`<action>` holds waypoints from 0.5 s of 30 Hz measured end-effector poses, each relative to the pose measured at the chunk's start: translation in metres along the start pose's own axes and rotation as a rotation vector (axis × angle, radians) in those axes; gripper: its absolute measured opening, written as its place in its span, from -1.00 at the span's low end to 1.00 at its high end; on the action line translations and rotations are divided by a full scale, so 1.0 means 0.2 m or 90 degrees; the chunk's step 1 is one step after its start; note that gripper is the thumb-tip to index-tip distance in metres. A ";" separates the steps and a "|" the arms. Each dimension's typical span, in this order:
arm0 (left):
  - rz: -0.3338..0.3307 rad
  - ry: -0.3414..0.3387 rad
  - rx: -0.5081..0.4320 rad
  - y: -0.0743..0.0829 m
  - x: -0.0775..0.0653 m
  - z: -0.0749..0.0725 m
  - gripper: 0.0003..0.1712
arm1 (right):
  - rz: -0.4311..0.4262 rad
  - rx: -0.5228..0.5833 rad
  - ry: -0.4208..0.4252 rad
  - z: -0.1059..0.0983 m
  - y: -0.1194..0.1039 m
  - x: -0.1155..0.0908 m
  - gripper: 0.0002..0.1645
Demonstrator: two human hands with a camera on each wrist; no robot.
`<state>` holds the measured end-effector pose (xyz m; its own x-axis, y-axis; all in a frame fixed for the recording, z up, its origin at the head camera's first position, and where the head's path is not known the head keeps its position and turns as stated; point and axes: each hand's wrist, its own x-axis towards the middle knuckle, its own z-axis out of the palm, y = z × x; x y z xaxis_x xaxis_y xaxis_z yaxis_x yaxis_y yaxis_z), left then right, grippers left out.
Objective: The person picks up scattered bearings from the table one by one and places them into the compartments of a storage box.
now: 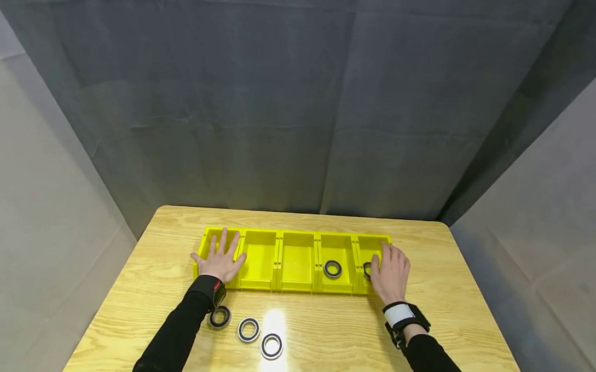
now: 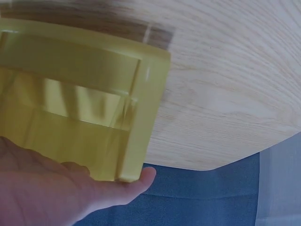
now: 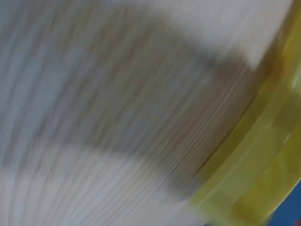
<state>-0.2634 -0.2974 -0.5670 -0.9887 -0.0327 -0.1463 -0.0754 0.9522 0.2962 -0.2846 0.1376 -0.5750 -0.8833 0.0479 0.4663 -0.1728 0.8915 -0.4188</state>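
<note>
A yellow bin strip (image 1: 296, 289) with several compartments lies across the table. My left hand (image 1: 218, 266) is spread over its leftmost compartment, the fingers apart and holding nothing. In the left wrist view that hand (image 2: 51, 193) overlaps the rim at the bin's end, and one fingertip reaches past it. Over the rightmost compartment is my right hand (image 1: 391, 274), its fingers loosely bent at the end wall. Beside its thumb lies a ball bearing (image 1: 366, 270), partly hidden by the hand. Another ball bearing (image 1: 332, 269) lies flat in the compartment to the left.
Three loose bearings lie on the wooden table in front of the bin: one by the left sleeve (image 1: 219, 317), a middle bearing (image 1: 241, 337) and a nearer bearing (image 1: 264, 353). Dark cloth (image 1: 260, 124) hangs behind the table, with paler cloth (image 1: 547, 233) at the sides.
</note>
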 end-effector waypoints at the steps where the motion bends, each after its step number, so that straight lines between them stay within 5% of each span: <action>1: -0.001 -0.001 0.002 0.00 0.00 -0.01 -0.17 | -0.044 0.023 0.041 0.01 -0.04 -0.02 -0.50; 4: -0.002 -0.003 0.002 0.02 0.00 -0.02 -0.18 | -0.133 0.088 0.091 0.06 -0.17 -0.10 -0.55; 6: -0.005 -0.008 -0.001 0.03 -0.01 -0.03 -0.18 | -0.160 0.125 0.076 0.07 -0.27 -0.15 -0.56; 15: -0.019 -0.023 0.007 0.03 -0.02 -0.04 -0.18 | -0.190 0.212 -0.199 0.12 -0.61 -0.40 -0.33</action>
<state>-0.2612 -0.2945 -0.5579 -0.9807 -0.0511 -0.1886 -0.1035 0.9544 0.2800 -0.2033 0.0151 -0.5795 -0.8534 -0.3674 0.3698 -0.5198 0.6525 -0.5514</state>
